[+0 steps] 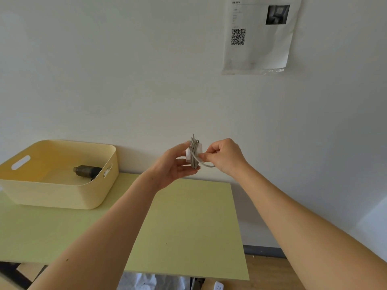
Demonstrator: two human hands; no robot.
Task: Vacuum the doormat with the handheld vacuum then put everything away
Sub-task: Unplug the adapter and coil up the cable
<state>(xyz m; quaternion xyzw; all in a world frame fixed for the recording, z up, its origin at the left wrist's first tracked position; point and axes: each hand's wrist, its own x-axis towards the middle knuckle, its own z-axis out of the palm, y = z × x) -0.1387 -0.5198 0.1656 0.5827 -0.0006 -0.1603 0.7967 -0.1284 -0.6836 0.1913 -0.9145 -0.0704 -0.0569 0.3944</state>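
White-painted wall (125,80) fills the upper half of the scene, with a printed sheet (259,51) bearing a QR code taped up at the right. Below it a yellow-green desk (188,227) stands pushed against the wall. At the desk's far left corner sits a pale yellow basket (62,197). A dark cylindrical unit, apparently the handheld vacuum (87,171), lies inside against the basket's right-hand wall. No doormat is in view.

A person's two bare arms reach forward over the desk's far edge, near its middle. The left hand (173,166) grips a white charger (200,150), thumb on one side and curled fingers (186,172) clamped on the other. A grey cable (193,153) is wound in several turns about the block. The right hand (224,156) pinches the cable's loose end between thumb and forefinger, just beside the block.

By the look of it, the vacuuming is done and the putting-away is in hand, with the cable all but wound. The next move would call for tucking in the free end so the turns do not spring loose. The bundle would then go left and down into the basket beside the vacuum. A white power strip (217,286) shows on the floor below the desk's near edge.
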